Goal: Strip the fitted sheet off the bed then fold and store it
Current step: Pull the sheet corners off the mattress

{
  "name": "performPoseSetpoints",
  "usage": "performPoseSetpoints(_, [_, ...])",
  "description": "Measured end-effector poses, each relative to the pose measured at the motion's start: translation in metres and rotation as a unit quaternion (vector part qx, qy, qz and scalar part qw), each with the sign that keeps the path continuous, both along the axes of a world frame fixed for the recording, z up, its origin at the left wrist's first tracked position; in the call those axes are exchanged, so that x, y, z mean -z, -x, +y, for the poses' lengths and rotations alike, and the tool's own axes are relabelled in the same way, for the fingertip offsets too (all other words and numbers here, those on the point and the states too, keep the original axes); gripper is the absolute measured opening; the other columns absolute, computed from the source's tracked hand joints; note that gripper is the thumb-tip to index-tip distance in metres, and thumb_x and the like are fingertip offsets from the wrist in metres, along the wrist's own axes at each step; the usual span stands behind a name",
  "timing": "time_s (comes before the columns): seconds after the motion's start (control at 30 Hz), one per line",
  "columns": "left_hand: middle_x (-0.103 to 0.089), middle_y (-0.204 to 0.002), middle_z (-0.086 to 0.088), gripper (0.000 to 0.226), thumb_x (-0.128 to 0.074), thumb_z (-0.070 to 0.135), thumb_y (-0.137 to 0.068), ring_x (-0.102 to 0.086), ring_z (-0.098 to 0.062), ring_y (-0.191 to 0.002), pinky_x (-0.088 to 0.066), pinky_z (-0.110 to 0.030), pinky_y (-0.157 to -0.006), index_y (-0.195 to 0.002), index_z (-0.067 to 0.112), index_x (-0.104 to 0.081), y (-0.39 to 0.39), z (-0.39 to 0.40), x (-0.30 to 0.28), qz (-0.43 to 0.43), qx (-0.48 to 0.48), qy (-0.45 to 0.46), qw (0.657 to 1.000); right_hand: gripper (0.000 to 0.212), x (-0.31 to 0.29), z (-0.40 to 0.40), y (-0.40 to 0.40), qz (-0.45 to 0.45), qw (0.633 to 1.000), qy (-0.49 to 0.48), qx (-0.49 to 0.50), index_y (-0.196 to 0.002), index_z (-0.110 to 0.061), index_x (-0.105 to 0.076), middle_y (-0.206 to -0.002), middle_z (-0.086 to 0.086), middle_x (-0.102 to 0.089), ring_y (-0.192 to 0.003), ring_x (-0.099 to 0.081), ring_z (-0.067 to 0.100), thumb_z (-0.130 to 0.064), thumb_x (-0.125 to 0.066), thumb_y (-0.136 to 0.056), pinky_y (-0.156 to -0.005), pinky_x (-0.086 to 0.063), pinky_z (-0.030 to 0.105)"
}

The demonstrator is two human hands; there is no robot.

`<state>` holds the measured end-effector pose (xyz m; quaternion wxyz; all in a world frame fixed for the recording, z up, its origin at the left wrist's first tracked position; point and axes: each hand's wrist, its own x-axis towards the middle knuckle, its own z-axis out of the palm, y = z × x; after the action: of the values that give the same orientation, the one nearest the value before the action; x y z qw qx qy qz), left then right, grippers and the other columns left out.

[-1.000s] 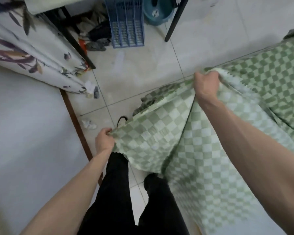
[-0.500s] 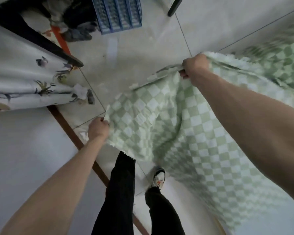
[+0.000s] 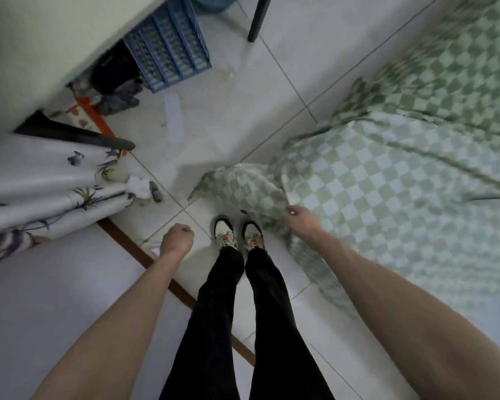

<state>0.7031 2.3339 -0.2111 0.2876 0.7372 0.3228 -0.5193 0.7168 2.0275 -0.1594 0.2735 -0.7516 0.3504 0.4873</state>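
The green-and-white checked fitted sheet [image 3: 387, 192] lies spread and bunched over the tiled floor on the right, with a crumpled corner just ahead of my shoes. My right hand [image 3: 300, 220] is low at the sheet's near edge, and its fingers seem to pinch the fabric, though the view is blurred. Left of my shoes, my left hand [image 3: 176, 238] hangs with its fingers curled into a fist and holds nothing. It is apart from the sheet.
A white floral cloth [image 3: 49, 183] hangs at the left over a dark frame. A blue plastic crate [image 3: 171, 47] and dark clutter sit at the top under a white surface. A black leg [image 3: 257, 18] stands on the tiles. My shoes [image 3: 238, 233] are at centre.
My left hand has let go of the sheet's corner. Both hands have dropped low. The sheet has fallen from a held-up spread onto the floor.
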Motion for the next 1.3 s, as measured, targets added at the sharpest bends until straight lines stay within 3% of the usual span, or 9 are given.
performPoseSetpoints(0.1, [-0.062, -0.085, -0.006, 0.016, -0.053, 0.015, -0.094, -0.065, -0.028, -0.09, -0.052, -0.04, -0.074, -0.09, 0.01, -0.068, -0.011, -0.018, -0.074, -0.006, 0.006, 0.078, 0.997, 0.026, -0.067, 0.003, 0.051, 0.044, 0.998, -0.025, 0.023, -0.112, -0.011, -0.071, -0.105, 0.009, -0.066, -0.095, -0.06, 0.024, -0.023, -0.054, -0.095, -0.086, -0.049, 0.035])
performPoseSetpoints(0.23, [-0.07, -0.111, -0.002, 0.023, -0.055, 0.03, -0.101, -0.066, -0.024, -0.107, -0.053, -0.038, -0.091, -0.117, 0.021, -0.068, -0.032, -0.025, -0.163, -0.063, 0.113, 0.105, 0.986, 0.023, -0.147, 0.012, 0.09, 0.031, 0.993, -0.048, 0.105, -0.093, -0.003, -0.071, -0.086, 0.012, -0.063, -0.077, -0.055, 0.022, -0.016, -0.053, -0.09, -0.069, -0.042, 0.037])
performPoseSetpoints(0.4, [-0.069, -0.123, -0.002, 0.025, -0.058, 0.027, -0.101, -0.065, -0.022, -0.114, -0.052, -0.045, -0.103, -0.123, 0.019, -0.065, -0.067, -0.016, -0.232, -0.088, 0.162, 0.103, 0.977, 0.029, -0.207, 0.022, 0.102, 0.03, 0.994, -0.051, 0.096, -0.069, -0.02, -0.064, -0.084, 0.003, -0.061, -0.087, -0.059, 0.02, -0.022, -0.052, -0.095, -0.091, -0.051, 0.038])
performPoseSetpoints(0.6, [-0.073, -0.113, -0.013, 0.024, -0.059, 0.022, -0.099, -0.068, -0.03, -0.107, -0.053, -0.043, -0.099, -0.117, 0.01, -0.069, -0.115, 0.0, -0.262, -0.08, 0.219, 0.042, 0.972, 0.033, -0.235, 0.019, 0.046, 0.006, 0.989, -0.087, 0.121, -0.113, 0.002, -0.071, -0.125, 0.015, -0.067, -0.119, -0.06, 0.028, -0.016, -0.046, -0.102, -0.1, -0.045, 0.034])
performPoseSetpoints(0.77, [-0.074, -0.089, -0.018, 0.013, -0.057, 0.014, -0.1, -0.07, -0.035, -0.085, -0.051, -0.036, -0.075, -0.097, 0.012, -0.069, -0.175, 0.003, -0.296, -0.071, 0.243, 0.055, 0.966, 0.019, -0.25, 0.008, -0.031, -0.012, 0.979, -0.084, 0.188, -0.09, -0.006, -0.064, -0.092, 0.011, -0.063, -0.08, -0.058, 0.023, -0.013, -0.047, -0.098, -0.068, -0.045, 0.031])
performPoseSetpoints(0.83, [-0.074, -0.095, -0.021, 0.013, -0.057, 0.011, -0.1, -0.069, -0.033, -0.085, -0.052, -0.036, -0.081, -0.096, 0.009, -0.069, -0.211, -0.001, -0.299, -0.097, 0.236, 0.051, 0.965, 0.016, -0.255, -0.005, -0.072, -0.042, 0.965, -0.09, 0.242, -0.097, -0.01, -0.062, -0.094, 0.011, -0.06, -0.08, -0.054, 0.023, -0.014, -0.046, -0.1, -0.064, -0.042, 0.03])
performPoseSetpoints(1.03, [-0.059, -0.083, -0.015, 0.022, -0.049, 0.01, -0.106, -0.05, -0.023, -0.068, -0.033, -0.03, -0.057, -0.089, 0.006, -0.062, -0.317, -0.051, -0.305, -0.127, 0.124, 0.021, 0.984, 0.023, -0.267, -0.062, -0.171, -0.177, 0.873, -0.11, 0.442, -0.114, -0.009, -0.064, -0.099, 0.01, -0.067, -0.08, -0.06, 0.02, -0.013, -0.046, -0.1, -0.062, -0.045, 0.027])
performPoseSetpoints(1.17, [-0.064, -0.09, -0.021, 0.025, -0.053, 0.014, -0.102, -0.056, -0.025, -0.081, -0.039, -0.034, -0.066, -0.083, 0.005, -0.067, -0.378, -0.114, -0.306, -0.073, 0.258, 0.007, 0.963, 0.023, -0.264, -0.105, -0.202, -0.158, 0.853, -0.112, 0.485, -0.116, -0.009, -0.065, -0.099, 0.009, -0.068, -0.081, -0.06, 0.018, -0.015, -0.048, -0.101, -0.062, -0.046, 0.026])
performPoseSetpoints(1.3, [-0.066, -0.127, -0.015, 0.031, -0.048, 0.022, -0.105, -0.061, -0.03, -0.12, -0.044, -0.032, -0.097, -0.12, 0.005, -0.07, -0.455, -0.214, -0.289, -0.035, 0.432, 0.014, 0.901, 0.021, -0.246, -0.155, -0.219, -0.109, 0.852, -0.092, 0.504, -0.106, -0.008, -0.067, -0.092, 0.011, -0.06, -0.079, -0.052, 0.022, -0.011, -0.047, -0.1, -0.061, -0.04, 0.03])
